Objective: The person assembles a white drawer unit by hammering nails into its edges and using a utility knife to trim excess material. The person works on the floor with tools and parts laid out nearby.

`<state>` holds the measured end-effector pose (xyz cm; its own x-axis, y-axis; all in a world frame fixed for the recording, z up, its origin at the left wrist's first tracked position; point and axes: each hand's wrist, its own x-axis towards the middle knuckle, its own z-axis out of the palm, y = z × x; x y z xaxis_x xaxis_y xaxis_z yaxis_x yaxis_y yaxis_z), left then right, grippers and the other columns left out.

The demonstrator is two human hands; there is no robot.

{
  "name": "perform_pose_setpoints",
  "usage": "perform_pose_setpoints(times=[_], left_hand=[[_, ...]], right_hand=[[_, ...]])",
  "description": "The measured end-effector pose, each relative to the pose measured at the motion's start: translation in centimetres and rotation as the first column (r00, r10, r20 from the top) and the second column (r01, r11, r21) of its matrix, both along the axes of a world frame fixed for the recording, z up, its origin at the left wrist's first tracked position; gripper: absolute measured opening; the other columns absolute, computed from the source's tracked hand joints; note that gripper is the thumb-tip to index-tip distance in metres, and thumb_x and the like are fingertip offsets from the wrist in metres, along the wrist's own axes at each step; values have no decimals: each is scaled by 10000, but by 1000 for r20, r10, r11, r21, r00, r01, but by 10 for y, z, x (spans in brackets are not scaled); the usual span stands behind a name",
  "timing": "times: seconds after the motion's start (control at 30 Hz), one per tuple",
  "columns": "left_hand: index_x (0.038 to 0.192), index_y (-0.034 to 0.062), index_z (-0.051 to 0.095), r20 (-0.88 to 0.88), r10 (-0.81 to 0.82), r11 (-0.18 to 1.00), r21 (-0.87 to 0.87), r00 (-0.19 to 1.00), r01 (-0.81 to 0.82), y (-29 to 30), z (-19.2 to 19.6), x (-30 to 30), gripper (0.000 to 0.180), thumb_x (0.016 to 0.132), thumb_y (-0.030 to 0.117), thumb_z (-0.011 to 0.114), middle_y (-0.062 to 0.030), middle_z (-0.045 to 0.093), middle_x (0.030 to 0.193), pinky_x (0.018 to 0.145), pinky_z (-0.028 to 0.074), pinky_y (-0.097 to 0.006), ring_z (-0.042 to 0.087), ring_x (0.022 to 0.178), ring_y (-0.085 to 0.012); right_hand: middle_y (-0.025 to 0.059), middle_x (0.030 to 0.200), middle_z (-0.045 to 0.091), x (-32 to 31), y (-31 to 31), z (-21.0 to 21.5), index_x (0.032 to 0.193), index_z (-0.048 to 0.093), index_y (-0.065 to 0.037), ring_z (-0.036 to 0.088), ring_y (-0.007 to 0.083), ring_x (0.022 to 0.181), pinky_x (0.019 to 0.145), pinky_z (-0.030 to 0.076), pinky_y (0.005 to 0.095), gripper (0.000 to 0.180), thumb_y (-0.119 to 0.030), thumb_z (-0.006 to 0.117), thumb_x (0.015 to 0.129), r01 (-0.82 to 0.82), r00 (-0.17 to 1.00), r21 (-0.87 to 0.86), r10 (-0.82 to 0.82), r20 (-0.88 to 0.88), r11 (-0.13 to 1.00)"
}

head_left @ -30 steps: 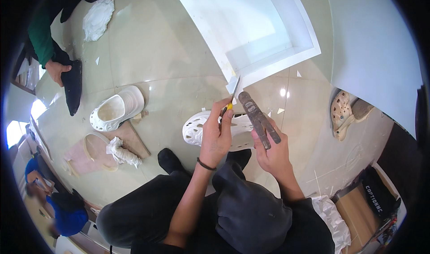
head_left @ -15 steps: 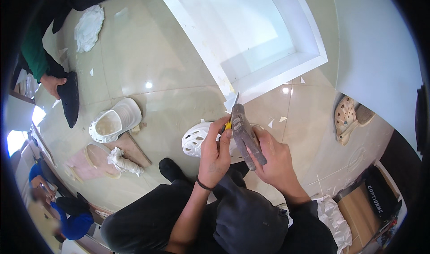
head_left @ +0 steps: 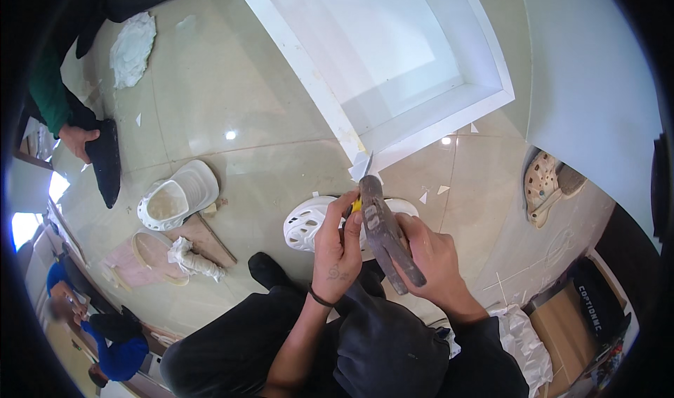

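Observation:
In my left hand (head_left: 337, 250) I grip a utility knife (head_left: 357, 206) with a yellow and black body. Its narrow blade points away from me toward the near corner of a white box-like frame (head_left: 439, 135). My right hand (head_left: 437, 261) is closed around a worn grey claw hammer (head_left: 382, 229), its split claw toward me. The hammer head lies over part of the knife, and its handle is hidden below; whether the two touch I cannot tell. White perforated clogs (head_left: 302, 224) show on the floor beneath my hands.
White clogs (head_left: 189, 191) stand left beside a board (head_left: 210, 240) and crumpled white cloth (head_left: 193, 259). Scraps (head_left: 442, 189) litter the tiles. Beige clogs (head_left: 540, 187) sit right, near a cardboard box (head_left: 562, 335). Another person's hand (head_left: 78, 142) touches their shoe; people in blue are lower left.
The hammer head has shifted slightly toward me, its claw swinging a little right. The knife blade stays near the frame's corner. Both hands keep their hold.

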<state>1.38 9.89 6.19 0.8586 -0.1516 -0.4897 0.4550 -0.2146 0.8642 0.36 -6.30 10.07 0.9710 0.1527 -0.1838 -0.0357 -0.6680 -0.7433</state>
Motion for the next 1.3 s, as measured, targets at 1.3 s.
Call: perform_pose_setpoints(times=[1.3], left_hand=[[1332,-28,497,-89,28,1000,3,996,-28,-1,3,-8,322,1019,1,424,-163,608,1227,920,487,-298,607,1076,-186]], right_hand=[[59,817,602,7,-6,-10,1180,588,10,624,182,589,488,490,303,406,-252,697,889,-57,998,-37,58,13,998]])
